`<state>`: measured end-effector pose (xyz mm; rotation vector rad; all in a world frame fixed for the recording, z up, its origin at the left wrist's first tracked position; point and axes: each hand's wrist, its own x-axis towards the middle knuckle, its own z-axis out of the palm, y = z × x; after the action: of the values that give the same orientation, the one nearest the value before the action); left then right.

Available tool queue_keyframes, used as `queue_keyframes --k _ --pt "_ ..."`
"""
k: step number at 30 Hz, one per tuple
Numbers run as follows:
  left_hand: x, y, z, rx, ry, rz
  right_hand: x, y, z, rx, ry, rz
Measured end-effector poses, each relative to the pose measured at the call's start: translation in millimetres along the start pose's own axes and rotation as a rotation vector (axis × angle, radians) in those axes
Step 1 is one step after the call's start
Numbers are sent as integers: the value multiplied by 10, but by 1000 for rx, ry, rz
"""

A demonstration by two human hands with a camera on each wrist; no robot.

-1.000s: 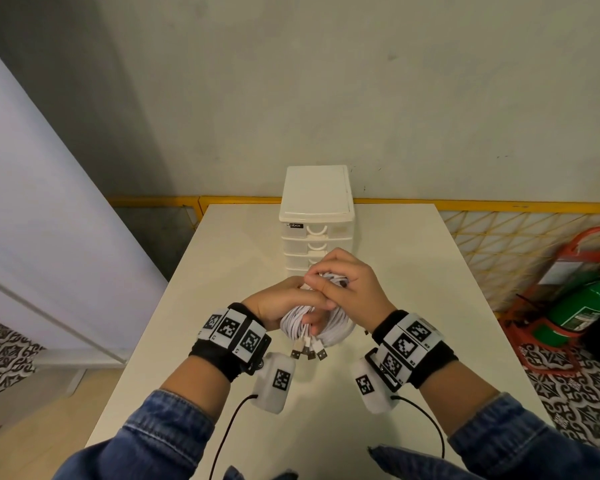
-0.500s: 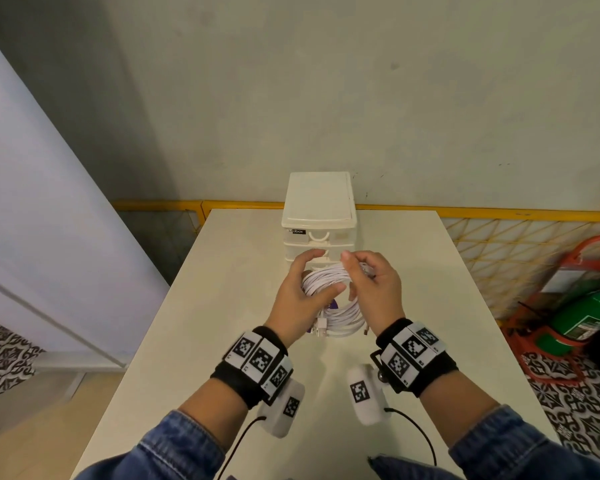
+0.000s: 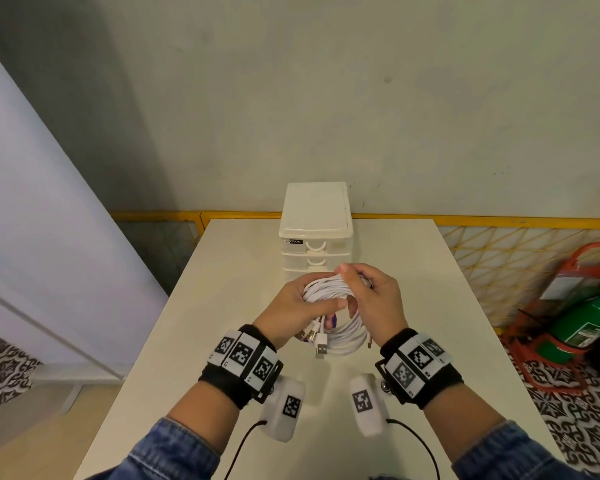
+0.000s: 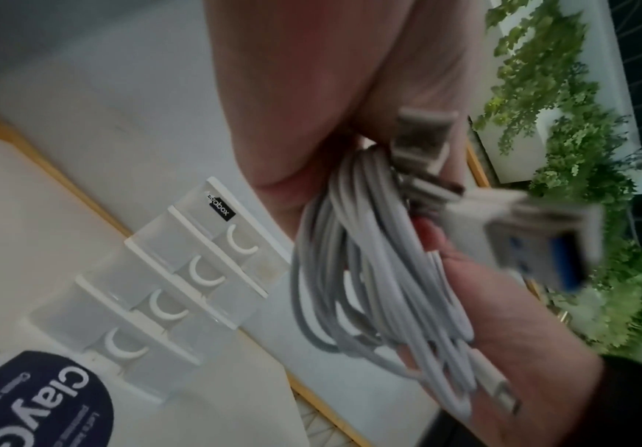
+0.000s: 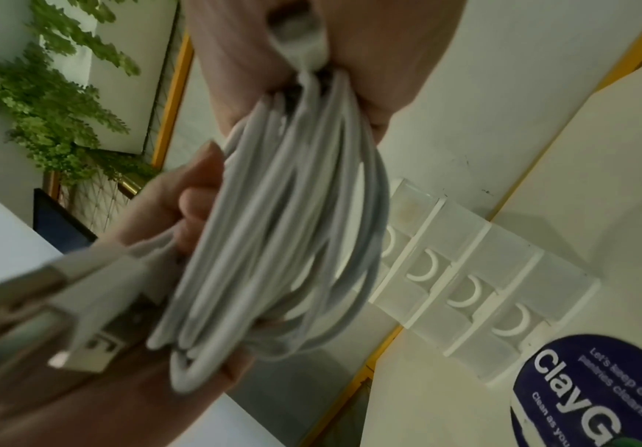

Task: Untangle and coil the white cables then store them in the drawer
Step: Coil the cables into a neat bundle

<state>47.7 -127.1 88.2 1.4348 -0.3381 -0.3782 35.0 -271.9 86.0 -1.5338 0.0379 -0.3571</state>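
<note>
Since the earlier frames the hands have shifted: a second ago they were bunched together low over the cables with the plugs hanging toward the person; half a second ago they had risen toward the drawer unit, and now they sit slightly nearer the person again, with the coil turned so its loop hangs open between them.

The left hand (image 3: pixel 293 308) grips the coil of white cables (image 3: pixel 340 327) from the left, its thumb laid across the strands and its fingers curled underneath. The right hand (image 3: pixel 378 299) pinches the top of the same coil, fingertips closed on the bundled strands at its upper edge, palm beside the loop's right side. The coil is held in the air above the table (image 3: pixel 222 306), just in front of the drawer unit (image 3: pixel 316 233). Several USB plugs (image 3: pixel 317 342) stick out of the bundle at its lower left, below the left hand; one shows a blue insert in the left wrist view.

The drawer unit stands at the far middle of the table against the wall, a small white stack whose drawers, each with a curved handle, all appear pushed in. Both wrists wear black bands with black-and-white marker tiles. A green fire extinguisher (image 3: pixel 582 327) in a red stand sits on the patterned floor to the right.
</note>
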Motion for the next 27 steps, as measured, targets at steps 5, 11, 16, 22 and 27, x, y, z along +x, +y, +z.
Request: queue_keyframes --k 5,11,16,22,27 --pt "-1 -1 118 -128 180 0 -25 -35 -23 -30 -84 -22" --pt "24 -2 112 -118 334 -42 -202 74 -45 -110 -263 -105" --pt "-20 -68 228 -162 366 -95 -216 147 -79 -163 -190 -126" --pt "-22 -75 233 -82 410 -110 -212 287 -82 -134 -191 -65" --pt "25 16 24 7 421 -118 -61 421 -47 -68 -341 170"
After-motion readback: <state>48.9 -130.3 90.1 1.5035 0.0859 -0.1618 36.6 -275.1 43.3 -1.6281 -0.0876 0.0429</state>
